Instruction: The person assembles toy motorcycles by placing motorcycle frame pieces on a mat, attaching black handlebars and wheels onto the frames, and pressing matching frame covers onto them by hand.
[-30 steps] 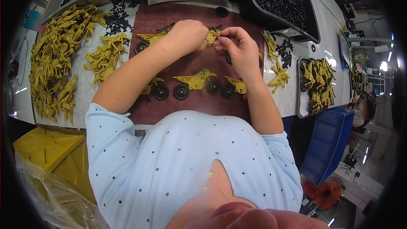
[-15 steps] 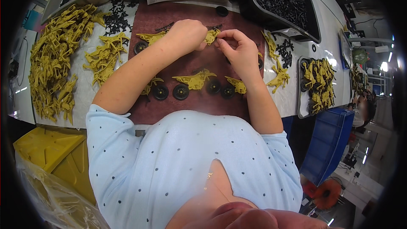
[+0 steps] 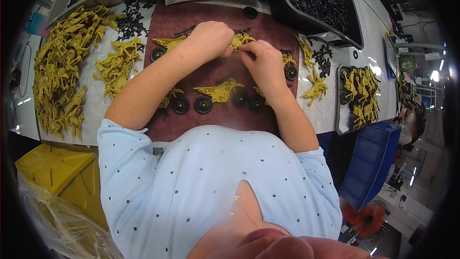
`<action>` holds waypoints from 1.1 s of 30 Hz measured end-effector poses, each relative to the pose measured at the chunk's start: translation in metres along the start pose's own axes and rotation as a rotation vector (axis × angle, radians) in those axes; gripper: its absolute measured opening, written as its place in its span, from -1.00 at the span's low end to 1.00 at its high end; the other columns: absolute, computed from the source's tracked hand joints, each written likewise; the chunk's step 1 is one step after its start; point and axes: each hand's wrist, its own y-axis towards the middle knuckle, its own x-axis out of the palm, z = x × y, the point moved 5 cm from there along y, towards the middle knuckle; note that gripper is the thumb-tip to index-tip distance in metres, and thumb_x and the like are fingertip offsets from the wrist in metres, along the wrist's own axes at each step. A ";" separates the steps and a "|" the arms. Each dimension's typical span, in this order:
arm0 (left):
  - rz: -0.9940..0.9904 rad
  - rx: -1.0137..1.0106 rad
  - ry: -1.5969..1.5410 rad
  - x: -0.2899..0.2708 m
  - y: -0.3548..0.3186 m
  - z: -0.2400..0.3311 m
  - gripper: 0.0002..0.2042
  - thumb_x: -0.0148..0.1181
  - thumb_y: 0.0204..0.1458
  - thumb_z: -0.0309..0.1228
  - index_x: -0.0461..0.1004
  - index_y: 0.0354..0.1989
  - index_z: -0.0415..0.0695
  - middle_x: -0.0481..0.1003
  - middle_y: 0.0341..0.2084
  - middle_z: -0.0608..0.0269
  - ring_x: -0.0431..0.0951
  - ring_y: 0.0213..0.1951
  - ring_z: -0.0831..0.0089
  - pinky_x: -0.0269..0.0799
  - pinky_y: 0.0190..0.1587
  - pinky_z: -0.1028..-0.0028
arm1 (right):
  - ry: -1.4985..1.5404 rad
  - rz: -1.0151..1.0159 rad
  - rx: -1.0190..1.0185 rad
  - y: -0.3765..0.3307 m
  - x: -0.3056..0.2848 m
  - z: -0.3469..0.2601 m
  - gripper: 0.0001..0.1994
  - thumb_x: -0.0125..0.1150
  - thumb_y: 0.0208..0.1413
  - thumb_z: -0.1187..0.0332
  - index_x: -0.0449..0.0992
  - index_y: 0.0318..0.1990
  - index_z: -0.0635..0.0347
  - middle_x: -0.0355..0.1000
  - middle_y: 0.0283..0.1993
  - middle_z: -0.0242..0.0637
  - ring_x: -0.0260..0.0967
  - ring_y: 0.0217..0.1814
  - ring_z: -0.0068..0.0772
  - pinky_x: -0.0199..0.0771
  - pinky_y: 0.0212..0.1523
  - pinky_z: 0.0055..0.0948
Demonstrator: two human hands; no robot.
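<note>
While the right hand has slid nearer, both it and the left hand pinch 1 yellow toy body between them, above 2 loose black wheels.

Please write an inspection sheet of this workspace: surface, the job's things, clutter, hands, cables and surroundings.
Surface: brown mat on a white table.
Job's things: yellow plastic part held between both hands; another yellow part with black wheels lies on the mat nearer the person.
Clutter: big heap of yellow parts at the left; loose black pieces; grey bin of black pieces at the upper right; tray of yellow parts at the right.
Hands: left hand and right hand both closed on the yellow plastic part.
Cables: nothing seen.
Surroundings: yellow bin at the lower left, blue crate at the right.
</note>
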 end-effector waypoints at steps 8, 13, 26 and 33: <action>-0.018 -0.008 -0.032 0.001 0.000 -0.002 -0.84 0.23 -0.33 -0.38 0.55 -0.62 -0.23 0.53 -0.58 -0.03 0.58 -0.45 0.08 0.52 -0.36 0.25 | -0.151 0.002 -0.019 -0.003 0.014 0.001 -0.91 0.23 -0.14 0.50 0.57 -0.40 0.22 0.44 -0.40 -0.15 0.43 -0.37 -0.12 0.46 -0.30 -0.29; -0.127 -0.015 0.023 0.000 0.001 0.003 -0.75 0.32 -0.26 -0.29 0.53 -0.56 -0.25 0.51 -0.49 0.01 0.56 -0.38 0.08 0.51 -0.31 0.26 | -0.098 -0.040 0.029 -0.002 0.022 0.003 -0.94 0.19 -0.11 0.47 0.48 -0.47 0.25 0.39 -0.41 -0.05 0.40 -0.33 0.02 0.42 -0.28 -0.12; -0.142 -0.001 0.049 -0.003 0.002 0.005 -0.75 0.33 -0.24 -0.28 0.54 -0.56 -0.25 0.52 -0.50 0.02 0.57 -0.39 0.10 0.51 -0.31 0.26 | 0.001 -0.091 0.225 0.003 0.024 0.006 -0.90 0.15 -0.12 0.49 0.49 -0.49 0.38 0.45 -0.44 0.08 0.45 -0.33 0.08 0.44 -0.26 -0.12; -0.160 -0.029 0.077 -0.007 0.001 0.009 -0.73 0.35 -0.24 -0.27 0.54 -0.53 -0.26 0.52 -0.49 0.02 0.57 -0.36 0.10 0.51 -0.27 0.25 | 0.017 -0.161 0.209 0.005 0.019 0.013 -0.86 0.18 -0.09 0.46 0.56 -0.37 0.34 0.50 -0.38 0.02 0.51 -0.34 -0.05 0.49 -0.27 -0.28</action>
